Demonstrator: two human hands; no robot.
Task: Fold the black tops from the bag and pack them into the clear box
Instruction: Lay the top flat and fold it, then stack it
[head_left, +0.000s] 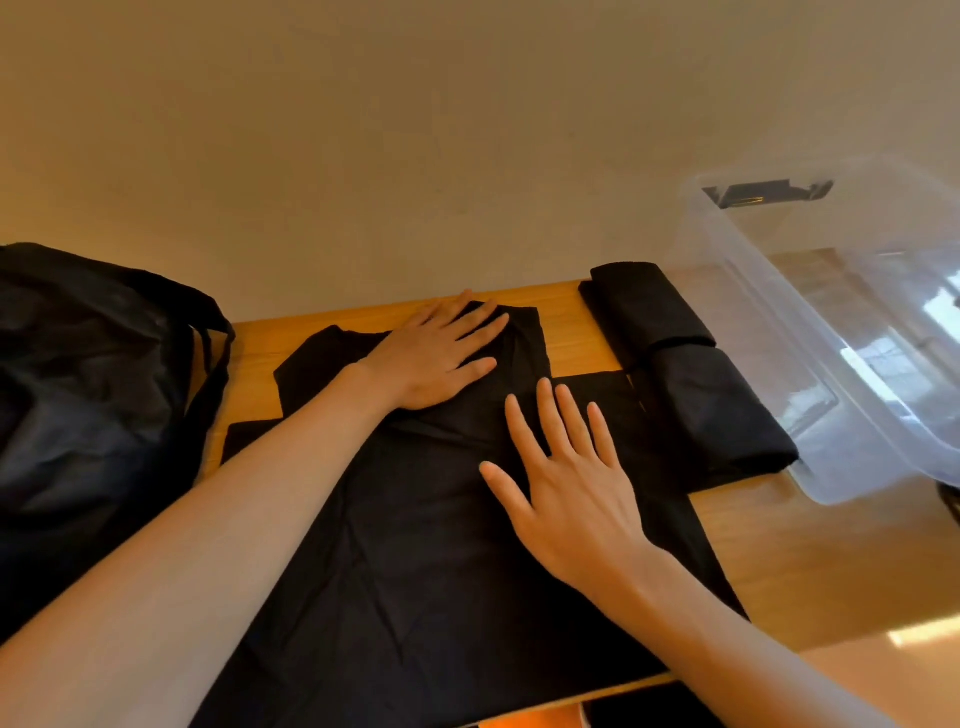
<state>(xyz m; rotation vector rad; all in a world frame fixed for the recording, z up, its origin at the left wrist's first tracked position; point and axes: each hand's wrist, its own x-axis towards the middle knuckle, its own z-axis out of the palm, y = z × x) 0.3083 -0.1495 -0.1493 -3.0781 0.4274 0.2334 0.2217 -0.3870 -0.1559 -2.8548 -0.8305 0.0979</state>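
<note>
Though the bag (93, 395) is cut off, I see the left hand (441, 353) and right hand (566, 483) lying flat, fingers straight, on the top (415, 571) across the wooden table (810, 561).

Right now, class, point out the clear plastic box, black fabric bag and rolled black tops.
clear plastic box (769, 332), head view, left wall
black fabric bag (88, 395), head view, crumpled side
rolled black tops (711, 410), head view, nearer roll

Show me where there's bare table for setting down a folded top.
Best: near-right table, between the spread top and the clear box. A narrow strip runs between the bag and that top. Crowded: folded tops fill the gap beside the box.
</note>
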